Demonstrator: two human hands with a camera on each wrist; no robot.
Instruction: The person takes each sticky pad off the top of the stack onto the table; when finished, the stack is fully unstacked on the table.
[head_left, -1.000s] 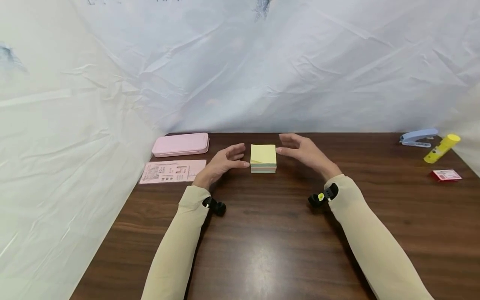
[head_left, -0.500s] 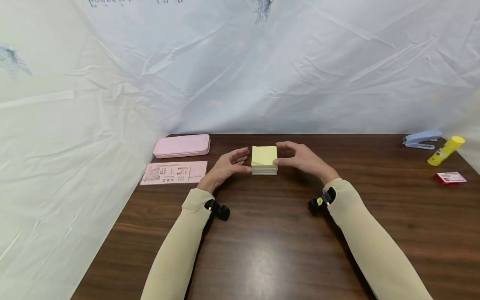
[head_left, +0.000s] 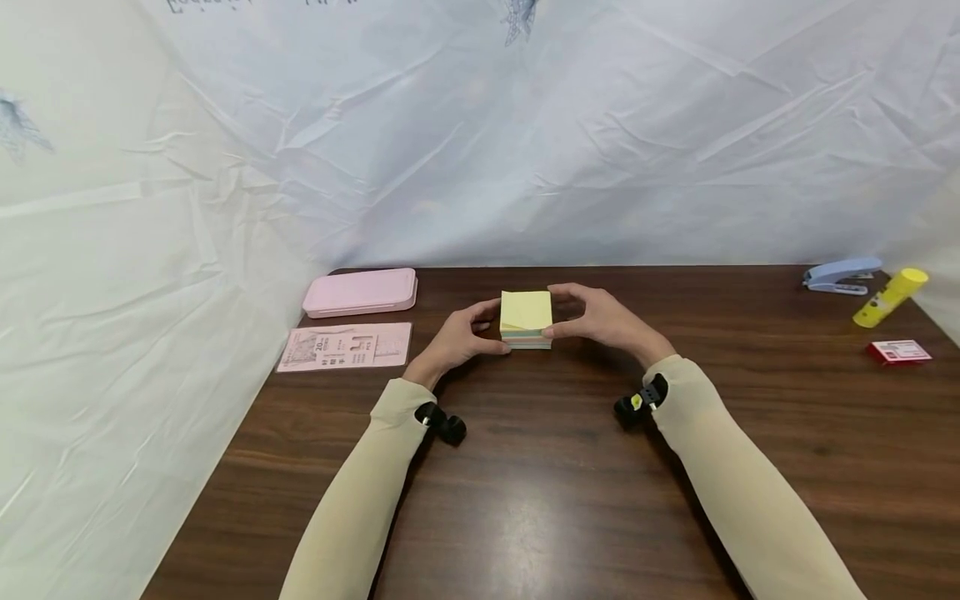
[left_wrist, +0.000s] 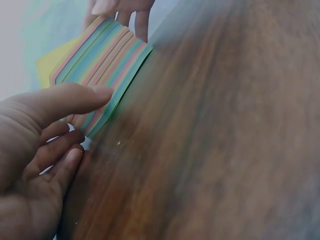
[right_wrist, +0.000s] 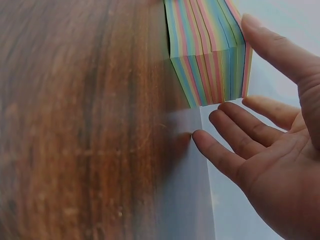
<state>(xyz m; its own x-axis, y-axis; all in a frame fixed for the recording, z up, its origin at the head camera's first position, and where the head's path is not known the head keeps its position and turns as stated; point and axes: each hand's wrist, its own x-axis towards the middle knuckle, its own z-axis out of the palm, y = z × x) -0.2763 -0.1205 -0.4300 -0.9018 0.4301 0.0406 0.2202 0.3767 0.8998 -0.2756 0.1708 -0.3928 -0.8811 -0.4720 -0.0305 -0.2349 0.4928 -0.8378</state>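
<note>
Sticky-note block (head_left: 526, 318), yellow on top with rainbow-striped edges, sits on the dark wooden table (head_left: 540, 492), clasped from both sides: the left hand (head_left: 459, 339) has its thumb against the near-left edge, the right hand (head_left: 600, 321) pinches the opposite side with thumb and fingers (right_wrist: 240, 140), seemingly to steady it. Outward lie a pink case (head_left: 361, 292), a printed slip (head_left: 345, 346), and, far right, a stapler (head_left: 836, 276) and glue stick (head_left: 889, 297)
</note>
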